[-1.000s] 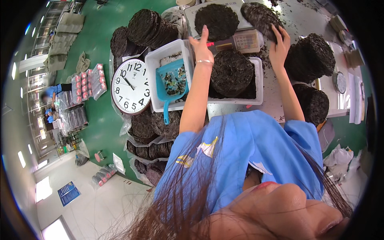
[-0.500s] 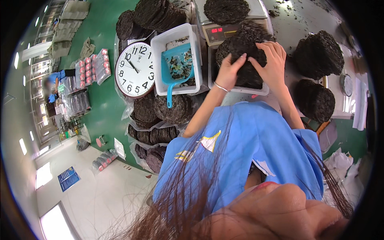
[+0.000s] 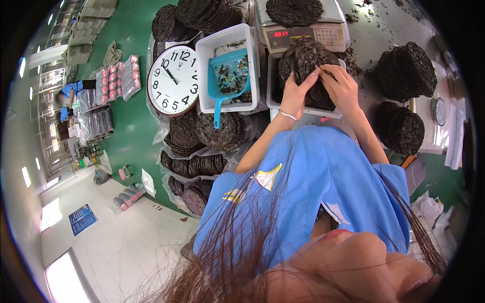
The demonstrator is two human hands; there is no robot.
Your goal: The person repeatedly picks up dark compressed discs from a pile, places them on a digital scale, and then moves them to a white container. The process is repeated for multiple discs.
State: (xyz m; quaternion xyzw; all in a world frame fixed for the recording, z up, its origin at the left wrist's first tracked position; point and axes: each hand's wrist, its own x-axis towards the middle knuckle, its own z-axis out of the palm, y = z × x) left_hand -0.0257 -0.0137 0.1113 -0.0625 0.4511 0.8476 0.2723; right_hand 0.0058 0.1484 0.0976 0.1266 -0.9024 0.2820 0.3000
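A round, dark disc of dried seaweed [image 3: 306, 56] is tilted up over a white bin [image 3: 331, 113], its upper part smeared by motion. My left hand [image 3: 297, 95] grips the near edge of the disc, thumb toward me and the other fingers mostly hidden behind it. Close beside it my right hand [image 3: 343, 90] pinches the same edge, thumb and fingertips together. More dark seaweed lies in the bin below my hands. Just beyond stands a digital scale [image 3: 277, 44] with a lit red display, and another seaweed disc [image 3: 294, 12] rests on its pan.
Two stacks of seaweed discs [image 3: 405, 70] stand on the right, near a small round dial [image 3: 438, 111]. To the left are a white tub [image 3: 204, 50] holding a blue dustpan [image 3: 218, 103] with scraps, a wall clock [image 3: 173, 96], and bagged seaweed stacks [image 3: 218, 132]. Crumbs litter the table by the scale.
My hands have drawn closer together at the near edge of the disc, and my right fingers have curled in from a wider spread. The scale's reading has changed. The view has shifted slightly.
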